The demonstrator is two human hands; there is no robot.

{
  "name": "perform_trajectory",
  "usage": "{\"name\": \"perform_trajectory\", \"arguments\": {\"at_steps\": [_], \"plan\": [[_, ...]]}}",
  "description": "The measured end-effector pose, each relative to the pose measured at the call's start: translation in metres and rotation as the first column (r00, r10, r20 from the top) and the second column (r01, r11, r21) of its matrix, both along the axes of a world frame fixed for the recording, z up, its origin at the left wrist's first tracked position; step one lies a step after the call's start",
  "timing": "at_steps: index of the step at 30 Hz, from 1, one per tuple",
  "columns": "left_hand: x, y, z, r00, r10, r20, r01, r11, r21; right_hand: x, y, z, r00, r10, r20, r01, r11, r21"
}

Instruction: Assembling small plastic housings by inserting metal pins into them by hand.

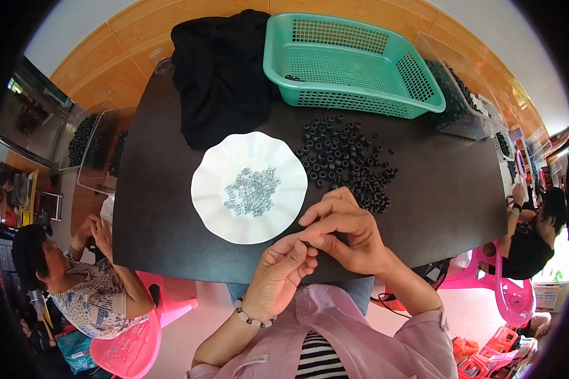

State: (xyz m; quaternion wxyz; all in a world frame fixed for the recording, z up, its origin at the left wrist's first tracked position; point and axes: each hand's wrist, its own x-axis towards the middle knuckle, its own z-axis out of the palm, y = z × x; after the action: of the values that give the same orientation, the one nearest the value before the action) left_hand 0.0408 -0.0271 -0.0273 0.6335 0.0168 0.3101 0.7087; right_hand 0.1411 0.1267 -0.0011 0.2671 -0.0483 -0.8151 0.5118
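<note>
A tiny black piece [308,244] is sitting between the fingertips of both hands, just above the near edge of the table, largely hidden by the fingers. The left hand [283,268] is curling its fingers inward, its thumb pressing toward the index finger at the piece. The right hand [346,235] is bringing thumb and index finger together in a narrow pinch at the same spot, its other fingers bending loosely above. A bracelet of pale and dark round beads [254,321] is circling the left wrist.

Just beyond the hands, a white plate with a wavy, scalloped rim [210,189] is holding a loose heap of small, clear, glinting bits [253,191]. To its right, many black ring-shaped pieces [332,151] are lying scattered, with smaller black pieces [370,191] clustering nearer the right hand. All are resting on a dark brown table with a curved edge [449,196].

Farther back, a crumpled black cloth [218,76] is lying beside a green perforated plastic basket [360,104]. A clear plastic bin of black parts [461,117] is standing at the right. Beyond the table's sides, one person [95,290] is sitting at the left and another [537,237] at the right.
</note>
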Motion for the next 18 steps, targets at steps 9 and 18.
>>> {"name": "perform_trajectory", "arguments": {"at_steps": [9, 18], "plan": [[0.001, 0.000, -0.004, 0.999, 0.018, 0.041, -0.021, 0.998, 0.054, 0.015, -0.001, 0.004, 0.999, -0.017, 0.039, 0.012, 0.991, 0.130], [-0.002, -0.005, 0.000, 0.999, 0.020, 0.039, -0.021, 1.000, 0.016, 0.062, 0.056, 0.017, 0.801, -0.519, 0.300, 0.577, 0.802, -0.154]]}}
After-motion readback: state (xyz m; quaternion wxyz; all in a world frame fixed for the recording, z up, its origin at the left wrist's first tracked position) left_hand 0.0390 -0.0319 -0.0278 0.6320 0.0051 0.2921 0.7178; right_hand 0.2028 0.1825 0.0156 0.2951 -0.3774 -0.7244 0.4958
